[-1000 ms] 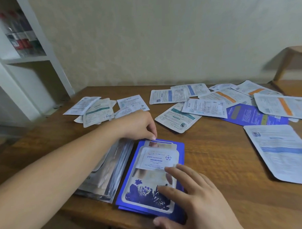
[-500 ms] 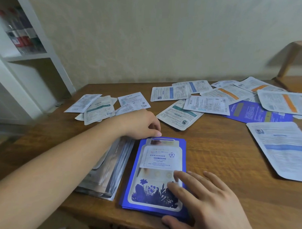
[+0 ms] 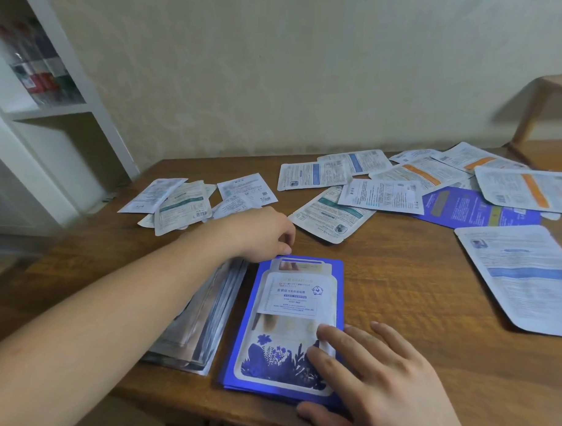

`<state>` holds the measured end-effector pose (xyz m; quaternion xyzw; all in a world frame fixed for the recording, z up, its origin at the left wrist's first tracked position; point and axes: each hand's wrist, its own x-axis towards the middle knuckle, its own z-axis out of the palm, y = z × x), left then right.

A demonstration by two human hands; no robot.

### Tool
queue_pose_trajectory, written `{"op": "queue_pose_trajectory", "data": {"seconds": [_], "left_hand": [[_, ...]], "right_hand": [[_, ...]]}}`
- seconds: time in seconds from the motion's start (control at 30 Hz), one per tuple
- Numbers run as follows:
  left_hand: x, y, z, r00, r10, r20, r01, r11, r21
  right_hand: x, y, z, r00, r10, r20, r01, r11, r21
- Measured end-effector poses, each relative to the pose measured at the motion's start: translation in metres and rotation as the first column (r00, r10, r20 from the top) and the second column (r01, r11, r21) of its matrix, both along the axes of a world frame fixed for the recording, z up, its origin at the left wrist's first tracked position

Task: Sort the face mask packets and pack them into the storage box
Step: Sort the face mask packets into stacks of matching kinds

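Note:
A stack of blue face mask packets (image 3: 289,312) lies near the table's front edge. My left hand (image 3: 266,234) reaches across to its far left corner, with curled fingers and thumb pinching the stack's far edge. My right hand (image 3: 372,375) lies flat on the near right corner, fingers straight on top and thumb at the front edge. A stack of silver packets (image 3: 205,321) sits right beside the blue one, partly under my left forearm. Several loose white packets (image 3: 382,194) and one blue packet (image 3: 474,210) are scattered at the back right.
A small group of white packets (image 3: 181,203) lies at the back left. A large pale packet (image 3: 526,278) lies at the right. The wooden table (image 3: 398,280) meets a wall behind. A white shelf unit (image 3: 54,109) stands left and a wooden stool (image 3: 548,104) right.
My right hand has slid a little toward the blue stack's near right corner. My left hand stays at the far edge. The view has shifted slightly.

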<state>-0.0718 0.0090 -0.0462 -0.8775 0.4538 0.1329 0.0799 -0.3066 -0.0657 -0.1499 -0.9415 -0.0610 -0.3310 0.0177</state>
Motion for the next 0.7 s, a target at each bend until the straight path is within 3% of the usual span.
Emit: {"op": "queue_pose_trajectory", "data": {"seconds": [0.1, 0.2, 0.3, 0.4, 0.47, 0.6, 0.7], "left_hand": [[0.002, 0.001, 0.000, 0.999, 0.034, 0.011, -0.034, 0.999, -0.005], [-0.004, -0.006, 0.008, 0.988, 0.049, 0.146, -0.051, 0.999, 0.007], [-0.019, -0.033, 0.017, 0.990, -0.032, 0.136, 0.039, 0.998, -0.054], [-0.038, -0.081, 0.014, 0.987, -0.161, 0.006, 0.161, 0.979, -0.125], [-0.051, -0.119, 0.005, 0.964, -0.259, -0.068, 0.244, 0.954, -0.172], [-0.076, -0.185, -0.015, 0.937, -0.335, -0.100, 0.304, 0.922, -0.240], [-0.089, -0.214, -0.028, 0.938, -0.346, -0.020, 0.339, 0.927, -0.158]], "right_hand": [[0.000, -0.001, 0.001, 1.000, 0.014, -0.024, -0.014, 1.000, 0.012], [-0.002, -0.019, 0.018, 0.999, 0.033, -0.036, -0.030, 0.996, 0.086], [-0.007, -0.068, 0.045, 0.974, -0.123, -0.192, 0.150, 0.980, 0.134], [-0.010, -0.123, 0.059, 0.776, -0.380, -0.503, 0.450, 0.893, 0.020], [-0.019, -0.153, 0.052, 0.629, -0.444, -0.638, 0.556, 0.830, -0.029], [-0.049, -0.184, 0.037, 0.577, -0.454, -0.679, 0.630, 0.776, 0.016], [-0.066, -0.200, 0.034, 0.547, -0.521, -0.655, 0.728, 0.683, 0.064]]}}
